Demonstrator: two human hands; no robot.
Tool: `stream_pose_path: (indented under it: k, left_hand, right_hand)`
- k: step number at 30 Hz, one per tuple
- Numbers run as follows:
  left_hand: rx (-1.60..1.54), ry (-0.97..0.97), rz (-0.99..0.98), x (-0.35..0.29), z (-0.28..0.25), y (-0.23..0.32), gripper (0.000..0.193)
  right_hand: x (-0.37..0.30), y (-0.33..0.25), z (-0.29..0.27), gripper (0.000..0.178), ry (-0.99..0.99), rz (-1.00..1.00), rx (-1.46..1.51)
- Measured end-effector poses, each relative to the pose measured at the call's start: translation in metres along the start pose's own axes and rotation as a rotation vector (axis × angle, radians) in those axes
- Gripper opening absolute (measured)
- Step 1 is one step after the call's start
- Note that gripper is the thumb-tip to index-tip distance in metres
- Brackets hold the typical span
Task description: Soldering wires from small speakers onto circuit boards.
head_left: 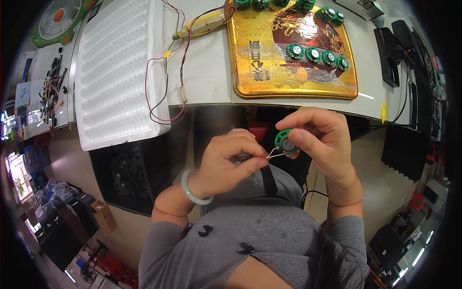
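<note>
In front of my body, just off the table's near edge, my right hand grips a small round speaker with a green rim by its edge, between thumb and fingers. Two thin white wires run from the speaker to my left hand, whose thumb and forefinger pinch their ends. A dark strip hangs below the left fingertips; whether it is held or part of what I wear, I cannot tell. More green speakers stand in rows on a gold tin lid on the table.
Left on the table lies a white ribbed foam tray, overhanging the near edge. Red and black leads loop beside it, near a yellow-handled tool. A green fan is at far left, a black stand at right. Below sits a black bin.
</note>
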State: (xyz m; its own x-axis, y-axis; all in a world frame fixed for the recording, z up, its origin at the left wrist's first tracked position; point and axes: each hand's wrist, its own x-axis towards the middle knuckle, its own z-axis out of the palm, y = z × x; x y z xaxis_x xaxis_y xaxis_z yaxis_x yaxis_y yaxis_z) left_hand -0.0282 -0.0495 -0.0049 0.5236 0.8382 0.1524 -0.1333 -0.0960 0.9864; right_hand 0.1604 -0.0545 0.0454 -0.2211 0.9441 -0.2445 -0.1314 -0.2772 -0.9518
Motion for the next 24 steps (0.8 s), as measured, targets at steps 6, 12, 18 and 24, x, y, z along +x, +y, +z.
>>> stream_pose_path:
  k: [6, 12, 18, 24]
  left_hand:
    - [0.004, 0.0, 0.026, 0.002, 0.0, -0.001, 0.01]
    - [0.082, 0.026, 0.044, 0.005, 0.0, 0.0, 0.01]
    - [0.368, 0.17, 0.03, 0.009, 0.006, -0.004, 0.01]
    - [0.675, 0.265, 0.07, 0.03, 0.009, -0.003, 0.008]
  right_hand:
    - [0.002, 0.003, 0.0, 0.013, -0.006, -0.002, 0.039]
    - [0.006, 0.005, -0.002, 0.016, 0.022, -0.009, 0.031]
    - [0.018, 0.011, -0.011, 0.021, 0.037, -0.031, -0.136]
    - [0.058, 0.01, -0.011, 0.02, 0.137, -0.257, -0.544]
